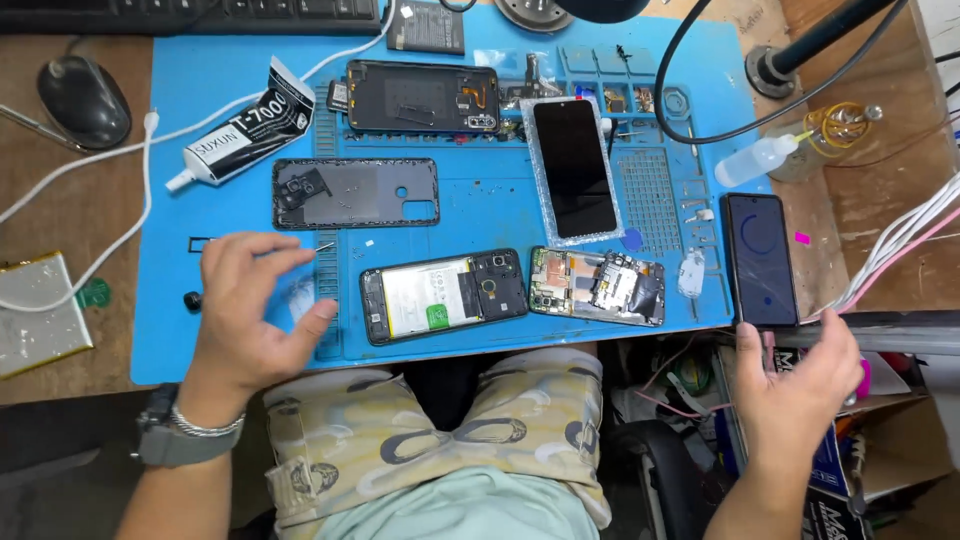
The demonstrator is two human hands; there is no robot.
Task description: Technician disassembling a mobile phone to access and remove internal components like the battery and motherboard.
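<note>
Where the blue repair mat (240, 360) meets the desk's near edge, 2 hands are at work. Left hand (248, 322): fingers spread and curled, thumb apart, holding nothing, hovering over the mat's near-left corner; a small metal part (325, 246) lies just beyond its fingertips. Right hand (797, 385): off the mat at near right, fingers loosely curled with the thumb raised to the bottom edge of a lit smartphone (760, 258); whether it grips the pink cable (690, 405) there is unclear.

Near row on the mat: 1 opened phone with battery exposed (444, 295), and beside it 1 bare phone chassis showing circuit boards (597, 287).

Middle row: 1 dark back cover (356, 192); 1 display panel on bubble wrap (573, 168), tilted.

Far row: 1 black mid-frame (422, 96); 1 adhesive tube (243, 125), lying slantwise; moulded tray compartments (640, 100) holding small parts too tiny to identify.

Off the mat: 1 computer mouse (84, 99) far left; 1 white cable (120, 165) crossing the mat's corner; 1 squeeze bottle (757, 160) far right; 1 silver pouch cell (35, 315), cut off at the left edge. Keyboard (190, 14) cut off at top.
</note>
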